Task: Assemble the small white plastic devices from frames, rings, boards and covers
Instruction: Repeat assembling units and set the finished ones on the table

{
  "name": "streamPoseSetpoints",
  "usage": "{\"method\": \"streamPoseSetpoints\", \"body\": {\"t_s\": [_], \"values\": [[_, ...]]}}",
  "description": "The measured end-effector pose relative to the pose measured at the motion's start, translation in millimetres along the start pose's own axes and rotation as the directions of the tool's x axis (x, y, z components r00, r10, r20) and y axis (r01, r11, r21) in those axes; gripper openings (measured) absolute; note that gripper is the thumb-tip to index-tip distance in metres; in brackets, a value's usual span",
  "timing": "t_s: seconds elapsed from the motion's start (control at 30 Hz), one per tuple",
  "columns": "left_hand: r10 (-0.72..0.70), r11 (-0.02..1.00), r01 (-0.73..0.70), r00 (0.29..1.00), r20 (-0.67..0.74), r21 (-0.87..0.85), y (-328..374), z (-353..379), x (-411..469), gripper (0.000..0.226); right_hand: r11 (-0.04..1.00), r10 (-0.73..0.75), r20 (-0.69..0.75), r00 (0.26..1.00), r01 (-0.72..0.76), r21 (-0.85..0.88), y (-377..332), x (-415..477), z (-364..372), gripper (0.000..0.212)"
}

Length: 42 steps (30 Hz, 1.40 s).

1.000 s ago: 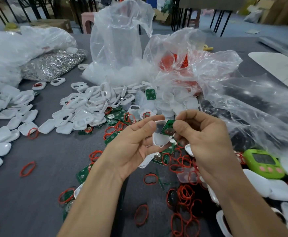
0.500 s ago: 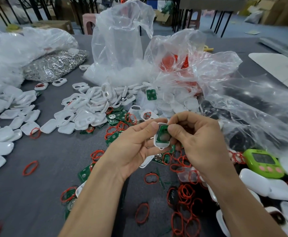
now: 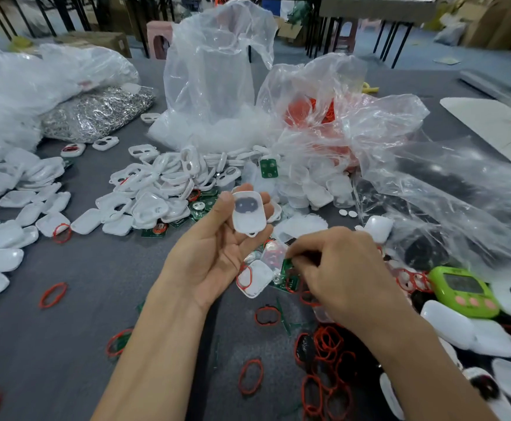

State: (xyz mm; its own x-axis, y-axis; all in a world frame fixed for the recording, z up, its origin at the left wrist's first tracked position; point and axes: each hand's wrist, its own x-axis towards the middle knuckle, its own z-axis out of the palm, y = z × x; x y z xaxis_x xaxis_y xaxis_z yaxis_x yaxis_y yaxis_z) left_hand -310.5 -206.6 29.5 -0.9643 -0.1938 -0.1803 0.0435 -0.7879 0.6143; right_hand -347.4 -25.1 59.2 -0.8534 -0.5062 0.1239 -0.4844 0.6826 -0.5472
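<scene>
My left hand is palm up over the grey table and holds a small white device between thumb and fingers; a dark patch shows on its face. My right hand is lower and to the right, fingers curled down into a clutter of green boards, red rings and white covers. Its fingertips pinch at something there, and what they pinch is hidden. A heap of white frames lies behind my left hand.
Clear plastic bags of white and red parts stand at the back. A bag of shiny metal bits lies back left. White covers spread along the left. A green timer sits at the right. Red rings are scattered on the table.
Both hands held the device together with a green board going into it. Now my left hand alone holds the device, white face up, and my right hand has dropped to the parts on the table.
</scene>
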Motion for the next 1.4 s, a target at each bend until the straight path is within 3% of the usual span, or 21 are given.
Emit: {"method": "streamPoseSetpoints", "body": {"t_s": [0.17, 0.27, 0.47, 0.67, 0.77, 0.87, 1.17, 1.4], "values": [[-0.015, 1.000, 0.015, 1.000, 0.015, 0.007, 2, 1, -1, 0.043, 0.999, 0.023, 0.137, 0.990, -0.017, -0.044, -1, -9, -10, 0.022], [-0.014, 1.000, 0.014, 1.000, 0.026, 0.017, 2, 1, 0, 0.047, 1.000, -0.009, 0.126, 0.992, 0.013, -0.026, -1, -14, -9, 0.024], [-0.018, 1.000, 0.018, 0.999, 0.043, 0.002, -1, 0, -2, 0.034, 0.998, -0.058, 0.117, 0.991, 0.058, 0.002, 4, -11, -6, 0.023], [-0.018, 1.000, 0.018, 0.999, 0.029, 0.004, 2, 2, -1, 0.037, 0.959, -0.226, -0.191, 0.955, 0.253, 0.129, 5, -31, 3, 0.015], [-0.008, 1.000, 0.007, 0.999, 0.039, 0.015, 3, 0, -1, 0.038, 0.935, -0.342, -0.118, 0.932, 0.350, 0.061, -4, -36, 16, 0.010], [-0.010, 1.000, 0.009, 0.998, 0.055, 0.013, 2, -1, -2, 0.036, 0.940, -0.339, -0.007, 0.941, 0.339, 0.026, -6, -37, 21, 0.012], [0.027, 1.000, -0.027, 0.998, 0.065, -0.007, 3, -5, 0, 0.028, 0.916, -0.395, -0.057, 0.917, 0.398, 0.048, -17, -45, 33, 0.015], [0.026, 1.000, -0.025, 0.997, 0.069, -0.017, 2, -5, -2, 0.027, 0.930, -0.357, 0.124, 0.926, 0.364, -0.042, -21, -43, 28, 0.016]]}}
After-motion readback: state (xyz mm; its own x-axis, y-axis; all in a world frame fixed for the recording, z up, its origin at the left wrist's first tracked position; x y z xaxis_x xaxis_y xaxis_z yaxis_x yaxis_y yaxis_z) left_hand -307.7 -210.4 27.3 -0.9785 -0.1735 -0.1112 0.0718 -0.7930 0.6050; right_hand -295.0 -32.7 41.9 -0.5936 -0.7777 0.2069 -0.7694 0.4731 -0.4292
